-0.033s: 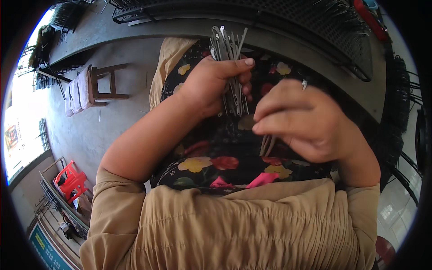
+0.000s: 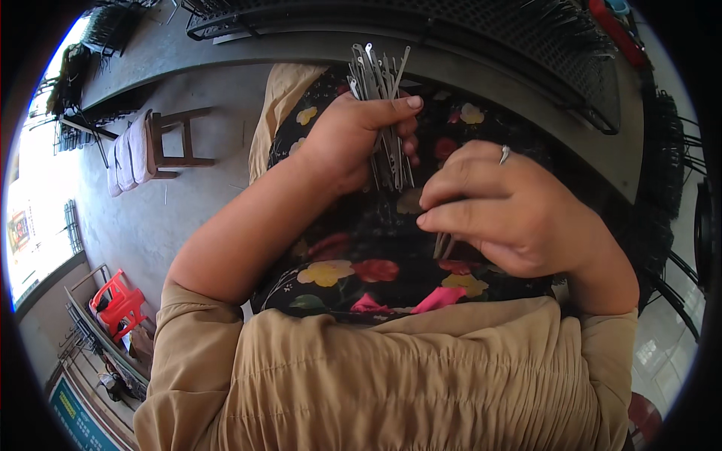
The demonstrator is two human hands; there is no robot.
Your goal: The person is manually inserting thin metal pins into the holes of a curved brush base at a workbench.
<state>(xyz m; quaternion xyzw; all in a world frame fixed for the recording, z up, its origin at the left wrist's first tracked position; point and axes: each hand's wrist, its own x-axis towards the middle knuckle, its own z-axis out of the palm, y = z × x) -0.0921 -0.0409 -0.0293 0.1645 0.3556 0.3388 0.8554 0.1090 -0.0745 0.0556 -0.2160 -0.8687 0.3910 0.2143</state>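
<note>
My left hand (image 2: 361, 128) is closed round a bundle of thin grey metal strips (image 2: 371, 71). The strips stand roughly upright and fan out at the top, where small holes show in their ends; their lower ends stick out below my fingers. To the right, my right hand (image 2: 504, 210), with a ring on one finger, has its thumb and forefinger pinched together. What lies in that pinch is too small to make out. A few more thin strips (image 2: 444, 245) show beneath this hand; whether it holds them or they rest on the lap cannot be told. Dark flowered cloth (image 2: 327, 272) covers my lap.
Beyond my knees runs a grey table (image 2: 301, 54) bearing a long black mesh rack (image 2: 421, 34). Left on the floor is a wooden stool (image 2: 180, 139) with a light cloth over it. A red plastic stool (image 2: 120, 303) stands farther left. Black wire goods (image 2: 662, 173) are stacked at right.
My right hand has shifted slightly down and left, closer to the bundle's lower ends. My left hand keeps its hold on the strips.
</note>
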